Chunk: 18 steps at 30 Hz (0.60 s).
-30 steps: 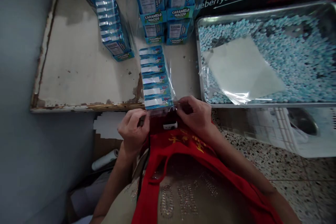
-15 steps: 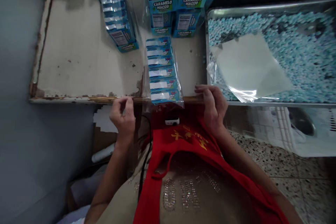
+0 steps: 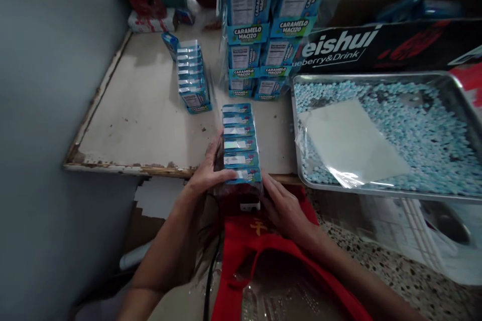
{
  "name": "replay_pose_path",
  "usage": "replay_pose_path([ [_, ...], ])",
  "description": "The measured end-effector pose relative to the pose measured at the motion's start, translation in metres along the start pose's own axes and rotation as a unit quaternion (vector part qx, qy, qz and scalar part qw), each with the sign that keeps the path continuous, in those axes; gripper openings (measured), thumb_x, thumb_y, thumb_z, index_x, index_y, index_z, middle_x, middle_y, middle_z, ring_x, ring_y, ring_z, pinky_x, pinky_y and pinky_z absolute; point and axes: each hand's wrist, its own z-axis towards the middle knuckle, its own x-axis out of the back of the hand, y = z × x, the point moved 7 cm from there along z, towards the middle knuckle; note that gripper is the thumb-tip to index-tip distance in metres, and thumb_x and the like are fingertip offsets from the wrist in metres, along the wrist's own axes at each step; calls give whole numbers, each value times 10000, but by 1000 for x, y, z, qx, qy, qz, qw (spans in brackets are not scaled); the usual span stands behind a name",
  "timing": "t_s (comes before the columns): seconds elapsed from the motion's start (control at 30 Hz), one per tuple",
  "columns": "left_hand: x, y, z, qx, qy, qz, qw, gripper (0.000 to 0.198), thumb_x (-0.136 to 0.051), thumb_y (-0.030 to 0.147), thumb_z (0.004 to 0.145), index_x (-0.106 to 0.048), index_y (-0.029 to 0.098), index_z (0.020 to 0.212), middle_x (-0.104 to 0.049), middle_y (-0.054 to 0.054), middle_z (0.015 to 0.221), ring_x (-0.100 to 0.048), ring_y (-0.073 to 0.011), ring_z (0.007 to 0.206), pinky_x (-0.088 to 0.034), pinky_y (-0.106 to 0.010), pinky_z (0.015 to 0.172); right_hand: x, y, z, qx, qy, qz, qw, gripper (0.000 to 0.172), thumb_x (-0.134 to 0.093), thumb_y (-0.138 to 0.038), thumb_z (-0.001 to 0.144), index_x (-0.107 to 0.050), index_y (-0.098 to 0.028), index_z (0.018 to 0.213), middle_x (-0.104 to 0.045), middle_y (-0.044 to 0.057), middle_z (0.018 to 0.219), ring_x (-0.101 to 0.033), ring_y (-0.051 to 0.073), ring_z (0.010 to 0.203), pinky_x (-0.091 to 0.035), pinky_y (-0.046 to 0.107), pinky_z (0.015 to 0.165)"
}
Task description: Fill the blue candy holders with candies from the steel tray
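Observation:
A clear plastic bag holds a row of blue candy boxes (image 3: 240, 145), lying on the table with its near end at the front edge. My left hand (image 3: 205, 173) grips this pack from the left, fingers along its side and thumb across the nearest box. On the other side, my right hand (image 3: 282, 205) holds the near right corner, its fingers close together against the plastic. Its thumb is partly hidden. Farther left stands an open display box of blue candy packets (image 3: 194, 77), touched by neither hand.
Wrapped display boxes (image 3: 248, 35) are stacked behind the pack. At right, a metal tray (image 3: 299, 160) holds many small pale-blue candies under a white sheet (image 3: 354, 140). A black printed carton (image 3: 395, 45) stands behind it. The worn table (image 3: 139, 130) meets a wall at left.
Both hands have come from the table's front edge to the pack and taken hold of its sides. The view has tilted up, showing more of the table's back.

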Motion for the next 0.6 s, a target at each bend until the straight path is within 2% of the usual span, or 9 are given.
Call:
replay_pose_path([
  [0.03,12,-3,3,7,-26,-15,1000,1227,-964,688,625,-404,394,1676,-464,-140,1721,-558,-382,1520,-602,-517,1140,12,1,-2,4,8,-13,1000,626,-556,-155,979,-593,-437,1537,-734,54,1462,-743,300,1315,-677,530,1063],
  [0.07,28,-6,8,11,-15,-19,1000,1217,-993,662,589,-455,389,1646,-468,-147,1717,-550,-384,1526,-598,-519,1145,24,2,0,-5,28,-14,999,531,-557,-145,962,-704,-421,1391,-786,52,1359,-785,305,1219,-693,535,1007],
  [0.13,60,-12,27,7,90,-21,996,1021,-962,648,663,-565,347,1555,-527,-163,1671,-588,-360,1495,-599,-503,1138,47,8,13,-62,104,24,992,327,-565,-178,964,-771,-345,1154,-816,66,1262,-796,306,1158,-675,544,996],
  [0.2,76,-19,51,-2,208,-47,977,746,-845,667,816,-656,282,1426,-633,-168,1563,-657,-311,1414,-603,-462,1117,52,19,33,-155,167,114,967,188,-604,-289,991,-735,-282,1126,-789,92,1307,-758,302,1232,-621,550,1084],
  [0.23,73,-23,65,-3,230,-70,971,657,-793,678,865,-688,255,1357,-684,-165,1491,-687,-289,1366,-603,-437,1103,47,24,45,-193,181,167,950,207,-631,-367,994,-713,-263,1153,-774,104,1330,-740,300,1259,-598,547,1118],
  [0.3,54,-32,98,10,205,-127,970,584,-741,710,896,-730,215,1205,-775,-151,1288,-749,-261,1217,-621,-392,1026,26,27,70,-236,174,265,919,389,-668,-515,975,-661,-240,1250,-742,119,1380,-714,291,1296,-573,527,1156],
  [0.43,26,-46,139,34,148,-228,962,521,-809,709,827,-677,206,869,-751,-50,835,-757,-212,830,-617,-326,756,-15,31,112,-232,112,371,892,753,-662,-648,951,-446,-240,1545,-631,133,1570,-667,265,1383,-576,477,1158],
  [0.5,26,-51,144,39,162,-262,951,517,-866,679,779,-624,223,807,-687,-2,729,-712,-185,727,-591,-308,690,-21,43,128,-228,112,353,900,801,-611,-681,974,-389,-243,1607,-564,132,1643,-632,260,1433,-562,472,1170],
  [0.6,26,-53,147,53,164,-286,943,543,-890,693,743,-601,237,805,-650,6,689,-686,-186,706,-591,-322,690,-8,65,163,-173,169,207,948,673,-416,-700,1055,-550,-187,1470,-634,157,1552,-639,254,1399,-569,449,1122],
])
